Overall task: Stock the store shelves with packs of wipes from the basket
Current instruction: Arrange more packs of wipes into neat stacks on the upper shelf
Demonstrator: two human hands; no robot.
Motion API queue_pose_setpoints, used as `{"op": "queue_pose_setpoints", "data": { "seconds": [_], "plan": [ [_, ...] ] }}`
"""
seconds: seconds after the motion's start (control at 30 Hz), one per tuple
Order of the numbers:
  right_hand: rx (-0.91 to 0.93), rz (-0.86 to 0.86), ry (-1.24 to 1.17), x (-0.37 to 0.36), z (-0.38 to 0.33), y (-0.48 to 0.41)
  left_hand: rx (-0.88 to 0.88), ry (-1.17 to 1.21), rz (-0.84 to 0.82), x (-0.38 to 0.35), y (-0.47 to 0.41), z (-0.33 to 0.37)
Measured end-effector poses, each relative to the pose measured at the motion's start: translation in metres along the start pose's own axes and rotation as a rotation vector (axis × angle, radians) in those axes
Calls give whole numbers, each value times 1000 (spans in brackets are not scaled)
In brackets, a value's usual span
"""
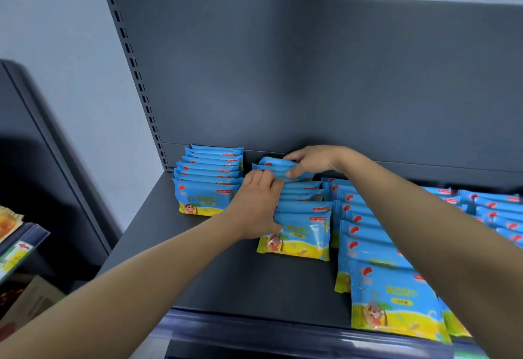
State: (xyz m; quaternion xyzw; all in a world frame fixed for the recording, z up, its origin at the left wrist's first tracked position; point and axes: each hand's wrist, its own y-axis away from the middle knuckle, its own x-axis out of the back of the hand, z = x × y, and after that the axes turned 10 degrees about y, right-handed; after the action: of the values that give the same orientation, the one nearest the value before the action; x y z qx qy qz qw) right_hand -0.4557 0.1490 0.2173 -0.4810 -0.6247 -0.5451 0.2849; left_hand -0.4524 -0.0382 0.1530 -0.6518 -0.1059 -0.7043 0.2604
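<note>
A first row of wipes packs [208, 186] stands at the left end of the grey shelf [226, 279]. The left grip [254, 206] clasps the second row [300, 225] beside it, thumb on the front pack; the right grip [310, 160] pinches that row's rear packs [273, 166]. More rows [365, 234] stand further right.

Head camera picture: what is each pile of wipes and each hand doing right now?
Left row of wipes packs: standing on edge, untouched.
Middle row of wipes packs: standing on edge, held.
Rearmost packs: at the middle row's back, held.
Right rows of wipes packs: standing on edge.
Left hand: grips the middle row.
Right hand: pinches the rearmost packs.
</note>
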Motion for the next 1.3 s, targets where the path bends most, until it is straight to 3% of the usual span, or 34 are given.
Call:
{"op": "queue_pose_setpoints", "data": {
  "seconds": [0.17, 0.4, 0.53, 0.7, 0.77, 1.0, 1.3],
  "plan": [
    [-149, 269, -179, -17, 12, -7, 48, -9, 33, 2, -10, -7],
    [-194, 328, -388, -32, 13, -6, 224, -60, -205, 12, -25, -11],
    [-365, 392, -430, -31, 10, -7, 213, 66, -205, 14, -28, -11],
    [-316, 322, -1014, -36, 11, -1, 131, 250, -203, 13, -28, -13],
    [-310, 327, -1122, -35, 12, 3, 139, 280, -199, 15, -26, -17],
    [-382, 372, -1103, -32, -1, 10, 135, 10, -264, 9, -28, -11],
    [-297, 417, -797, -36, 6, 14, 78, 132, -124, 7, -35, -18]
  ]
}}
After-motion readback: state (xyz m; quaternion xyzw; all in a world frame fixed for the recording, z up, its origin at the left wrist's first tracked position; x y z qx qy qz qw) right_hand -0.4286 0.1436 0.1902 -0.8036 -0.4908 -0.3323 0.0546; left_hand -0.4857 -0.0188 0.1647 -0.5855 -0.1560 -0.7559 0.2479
